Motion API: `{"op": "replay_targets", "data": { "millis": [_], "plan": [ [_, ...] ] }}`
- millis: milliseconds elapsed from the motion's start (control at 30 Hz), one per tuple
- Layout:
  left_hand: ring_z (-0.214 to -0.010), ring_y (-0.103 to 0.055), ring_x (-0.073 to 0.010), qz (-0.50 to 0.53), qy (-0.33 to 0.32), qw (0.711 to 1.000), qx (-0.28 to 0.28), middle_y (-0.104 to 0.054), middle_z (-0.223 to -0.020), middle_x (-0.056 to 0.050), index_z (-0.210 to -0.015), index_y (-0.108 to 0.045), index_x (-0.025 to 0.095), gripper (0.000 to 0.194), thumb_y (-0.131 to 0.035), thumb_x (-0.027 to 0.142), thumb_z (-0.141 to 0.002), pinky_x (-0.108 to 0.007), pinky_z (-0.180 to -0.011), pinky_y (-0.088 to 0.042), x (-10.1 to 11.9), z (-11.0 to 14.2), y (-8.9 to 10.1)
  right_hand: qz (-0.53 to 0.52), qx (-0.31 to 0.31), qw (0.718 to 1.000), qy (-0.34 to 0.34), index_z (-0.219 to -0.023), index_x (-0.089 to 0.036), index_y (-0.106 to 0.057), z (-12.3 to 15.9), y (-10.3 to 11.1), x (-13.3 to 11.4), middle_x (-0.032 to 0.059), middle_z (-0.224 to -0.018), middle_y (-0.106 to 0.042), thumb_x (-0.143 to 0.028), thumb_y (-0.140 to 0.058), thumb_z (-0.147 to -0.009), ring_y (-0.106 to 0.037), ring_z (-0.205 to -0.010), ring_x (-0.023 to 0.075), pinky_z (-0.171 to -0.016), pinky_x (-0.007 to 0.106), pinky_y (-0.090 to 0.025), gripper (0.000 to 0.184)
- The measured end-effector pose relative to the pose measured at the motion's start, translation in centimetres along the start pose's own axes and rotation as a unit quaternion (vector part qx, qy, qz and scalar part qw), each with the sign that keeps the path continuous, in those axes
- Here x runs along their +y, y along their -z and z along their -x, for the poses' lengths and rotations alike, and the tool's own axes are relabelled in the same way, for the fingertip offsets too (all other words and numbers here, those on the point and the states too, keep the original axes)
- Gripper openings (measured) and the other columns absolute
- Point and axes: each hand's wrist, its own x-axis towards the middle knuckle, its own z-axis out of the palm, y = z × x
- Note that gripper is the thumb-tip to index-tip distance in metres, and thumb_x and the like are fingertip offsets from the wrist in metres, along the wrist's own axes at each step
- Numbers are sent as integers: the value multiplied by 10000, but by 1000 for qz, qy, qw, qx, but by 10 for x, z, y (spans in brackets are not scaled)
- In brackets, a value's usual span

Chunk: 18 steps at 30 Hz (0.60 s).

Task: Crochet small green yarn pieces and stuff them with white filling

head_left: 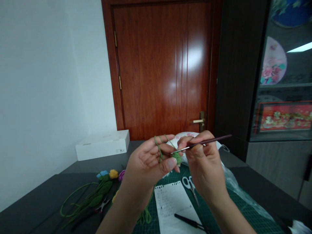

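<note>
Green yarn (159,149) runs over the raised fingers of the left hand (147,162), whose thumb pinches a small green crocheted piece (176,158), while the curled right hand (204,165) grips a slim dark-handled crochet hook (209,141) touching it, above a green cutting mat (246,208).

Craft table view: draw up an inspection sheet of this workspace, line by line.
Surface: dark grey table under a green gridded cutting mat.
Job's things: slim dark-handled crochet hook at a small green crocheted piece; green yarn runs over the fingers of the left hand.
Clutter: pale-handled steel scissors, white notepaper, black pen, crocheted flowers with green stems, small pliers, clear plastic bag.
Grippers: left hand pinches the crocheted piece; right hand holds the hook.
Cables: nothing seen.
Surroundings: white cardboard box, reddish-brown wooden door, glass-fronted cabinet.
</note>
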Motion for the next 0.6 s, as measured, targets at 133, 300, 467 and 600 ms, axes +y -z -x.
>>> {"op": "replay_targets", "data": {
  "millis": [133,300,467,600],
  "plan": [
    [-653,-702,-130,25,10,1000,-4,-727,-840,-20,-1085,-749,136,367,-863,110,-737,-241,-635,-576,3,1,0,3,-35,999,15,-924,-269,-556,-4,6,-3,-11,-820,-738,-396,-691,-962,-672,-717,171,-684,326,-533,189],
    [-644,-698,-135,38,17,999,-13,-727,-815,-23,-1045,-763,129,328,-863,107,-733,-247,-630,-573,5,1,-3,33,-89,994,55,-952,-285,-557,-10,15,-10,-8,-822,-759,-414,-649,-989,-705,-751,194,-679,345,-536,163],
    [-654,-704,-124,31,14,999,-14,-722,-821,-16,-1065,-756,143,325,-854,110,-757,-233,-644,-573,4,3,-1,109,-101,980,130,-1006,-289,-582,-9,17,-17,4,-862,-782,-336,-640,-1002,-723,-767,208,-735,405,-560,75],
    [-660,-711,-120,19,12,1000,0,-705,-854,-10,-1084,-748,148,358,-865,112,-748,-228,-644,-588,1,3,1,162,-88,966,180,-1011,-290,-610,-7,13,-20,9,-888,-796,-272,-638,-1003,-745,-843,231,-785,437,-559,35]
  ]
}}
